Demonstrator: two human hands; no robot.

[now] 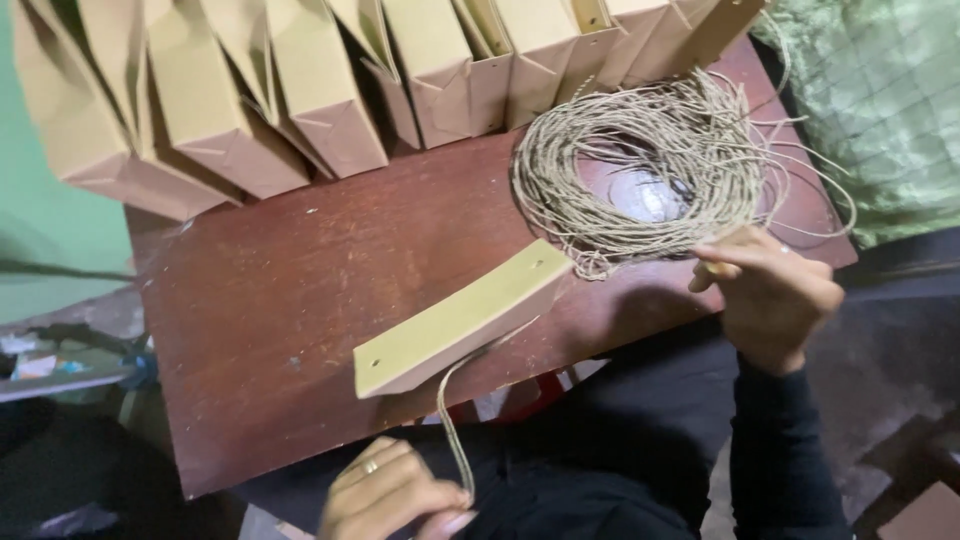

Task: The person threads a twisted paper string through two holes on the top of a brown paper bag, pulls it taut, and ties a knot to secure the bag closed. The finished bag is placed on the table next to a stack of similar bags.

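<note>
A folded tan paper bag (460,318) lies on its side at the front of a dark red wooden table (300,280), punched holes showing at both ends of its top edge. A twine cord (452,410) hangs from under the bag down to my left hand (395,497), which pinches its lower end; a ring sits on one finger. My right hand (770,290) is raised at the table's right front edge, fingers pinched on a strand pulled from the big coil of tan twine (650,170) lying on the table.
A row of several finished tan paper bags (300,90) stands along the table's back edge. A green wall is at the left, green quilted fabric (880,110) at the upper right. My dark-clothed lap fills the bottom.
</note>
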